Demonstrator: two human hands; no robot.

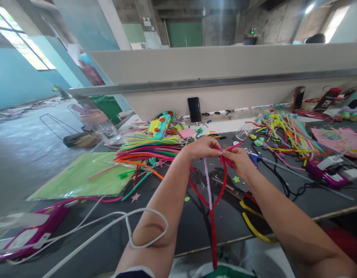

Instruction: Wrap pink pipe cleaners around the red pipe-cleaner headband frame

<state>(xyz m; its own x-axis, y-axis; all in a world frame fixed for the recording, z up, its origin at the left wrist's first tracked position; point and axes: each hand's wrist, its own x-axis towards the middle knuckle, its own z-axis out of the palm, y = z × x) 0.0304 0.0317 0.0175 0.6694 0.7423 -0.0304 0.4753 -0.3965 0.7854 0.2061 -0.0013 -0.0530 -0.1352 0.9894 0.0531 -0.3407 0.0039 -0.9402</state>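
The left hand [207, 146] and the right hand [238, 159] both have their fingers pinched on the red pipe cleaner [225, 175], in the middle, above the table [192, 229]. Scissors [232, 190] lie to its right.

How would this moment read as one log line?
left hand: pinching pink fuzzy strips | right hand: pinching same | below: red loop, lilac stem | nearby: scissors

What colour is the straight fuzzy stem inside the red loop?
Pale purple; the straight fuzzy stem shows in the head view.
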